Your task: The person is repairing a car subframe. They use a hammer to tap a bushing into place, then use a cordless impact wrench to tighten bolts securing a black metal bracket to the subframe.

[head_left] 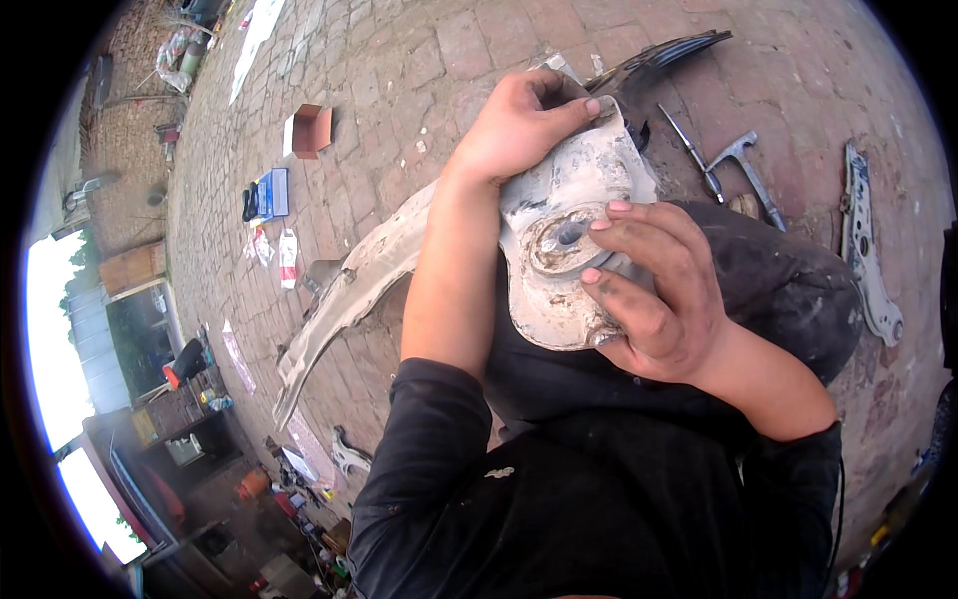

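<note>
A weathered, pale metal car part point(539, 309) lies across my lap, with a long curved arm point(359, 280) reaching down to the left. Its broad plate has a round, dirty raised seat around a dark hole. My left hand point(529, 120) grips the plate's far edge, thumb on top and fingertips partly hidden. My right hand point(659, 299) holds the near right side of the plate, its curved fingertips resting on the round seat and its thumb mostly hidden underneath.
On the brick paving point(389, 100) are a hammer point(753, 175), a metal rod point(689, 145), a metal arm point(868, 270), a dark curved piece point(679, 55), an open cardboard box point(309, 130) and a blue box point(271, 193). Cluttered items point(254, 484) line the left side.
</note>
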`<state>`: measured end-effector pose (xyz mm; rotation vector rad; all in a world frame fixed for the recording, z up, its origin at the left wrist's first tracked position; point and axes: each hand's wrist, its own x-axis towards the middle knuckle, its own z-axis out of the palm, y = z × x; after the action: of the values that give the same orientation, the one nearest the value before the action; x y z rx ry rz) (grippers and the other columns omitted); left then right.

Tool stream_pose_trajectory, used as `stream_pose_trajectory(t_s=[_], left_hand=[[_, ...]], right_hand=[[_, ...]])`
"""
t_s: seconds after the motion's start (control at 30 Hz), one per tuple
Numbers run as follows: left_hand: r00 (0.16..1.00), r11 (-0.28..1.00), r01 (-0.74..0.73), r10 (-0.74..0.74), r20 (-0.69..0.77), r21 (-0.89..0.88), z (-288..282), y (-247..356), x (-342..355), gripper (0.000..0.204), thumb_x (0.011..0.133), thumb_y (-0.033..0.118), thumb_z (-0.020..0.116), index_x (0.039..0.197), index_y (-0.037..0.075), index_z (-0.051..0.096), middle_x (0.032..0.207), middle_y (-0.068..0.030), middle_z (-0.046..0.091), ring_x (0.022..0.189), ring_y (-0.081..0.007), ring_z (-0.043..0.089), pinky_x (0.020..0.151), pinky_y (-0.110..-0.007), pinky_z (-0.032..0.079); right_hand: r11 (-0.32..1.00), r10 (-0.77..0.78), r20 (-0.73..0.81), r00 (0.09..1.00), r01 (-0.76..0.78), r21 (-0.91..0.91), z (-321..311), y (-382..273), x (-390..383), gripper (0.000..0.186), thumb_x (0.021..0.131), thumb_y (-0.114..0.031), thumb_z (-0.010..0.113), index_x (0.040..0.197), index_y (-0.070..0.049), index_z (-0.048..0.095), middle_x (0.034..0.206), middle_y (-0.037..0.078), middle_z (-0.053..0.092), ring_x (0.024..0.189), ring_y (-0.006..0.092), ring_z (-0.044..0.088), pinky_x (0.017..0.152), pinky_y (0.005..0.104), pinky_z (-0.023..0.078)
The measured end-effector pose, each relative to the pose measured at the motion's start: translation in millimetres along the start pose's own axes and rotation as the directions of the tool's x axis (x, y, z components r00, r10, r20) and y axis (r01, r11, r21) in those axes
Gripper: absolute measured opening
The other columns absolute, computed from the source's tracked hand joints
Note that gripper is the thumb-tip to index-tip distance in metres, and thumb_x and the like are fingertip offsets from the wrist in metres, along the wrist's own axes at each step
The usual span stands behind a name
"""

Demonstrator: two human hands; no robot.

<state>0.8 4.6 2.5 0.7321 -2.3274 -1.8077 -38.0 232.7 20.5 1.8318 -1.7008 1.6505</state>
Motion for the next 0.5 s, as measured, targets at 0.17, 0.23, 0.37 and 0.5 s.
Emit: stream_pose_trajectory(t_s=[0.17, 0.23, 0.37, 0.5], left_hand=[[0.999, 0.997, 0.031, -0.034, -0.031, -0.073, 4.7, 5.4, -1.5, 0.031, 0.089, 0.025, 0.078, 0.096, -0.005, 0.072, 0.08, -0.0055, 0.07, 0.074, -0.0096, 0.061, 0.067, -0.026, 0.052], [0.991, 0.987, 0.084, -0.068, -0.113, 0.139, 5.3, 6.1, 0.9, 0.034, 0.087, 0.026, 0.079, 0.094, -0.006, 0.072, 0.078, -0.0075, 0.07, 0.071, -0.0117, 0.063, 0.065, -0.028, 0.052], [0.998, 0.994, 0.028, -0.02, -0.067, 0.107, 2.6, 3.0, 2.3, 0.034, 0.087, 0.026, 0.079, 0.093, -0.006, 0.072, 0.078, -0.0075, 0.07, 0.07, -0.0109, 0.061, 0.063, -0.029, 0.052], [0.999, 0.997, -0.005, 0.008, -0.039, 0.074, 1.8, 0.4, 3.0, 0.031, 0.089, 0.024, 0.077, 0.094, -0.006, 0.072, 0.078, -0.0074, 0.07, 0.071, -0.0106, 0.061, 0.064, -0.029, 0.052]], right_hand=[[1.0, 0.005, 0.004, 1.0, -0.005, -0.004, -0.6, 0.3, 0.9, 0.031, 0.083, -0.009, 0.073, 0.111, -0.012, 0.059, 0.121, 0.011, 0.06, 0.113, 0.0313, 0.059, 0.088, 0.0436, 0.053], [1.0, 0.005, 0.006, 1.0, -0.005, -0.007, -0.9, 0.4, 0.7, 0.031, 0.083, -0.009, 0.073, 0.111, -0.012, 0.059, 0.121, 0.011, 0.06, 0.113, 0.0313, 0.059, 0.088, 0.0437, 0.053], [1.0, 0.0, 0.007, 1.0, 0.0, -0.004, -0.4, 0.4, 0.7, 0.031, 0.082, -0.01, 0.073, 0.11, -0.012, 0.059, 0.122, 0.012, 0.06, 0.112, 0.0314, 0.059, 0.088, 0.044, 0.053], [1.0, 0.002, 0.02, 1.0, -0.002, -0.005, -1.6, -0.1, 1.3, 0.031, 0.082, -0.01, 0.072, 0.11, -0.012, 0.059, 0.122, 0.012, 0.059, 0.112, 0.0316, 0.059, 0.088, 0.044, 0.053]])
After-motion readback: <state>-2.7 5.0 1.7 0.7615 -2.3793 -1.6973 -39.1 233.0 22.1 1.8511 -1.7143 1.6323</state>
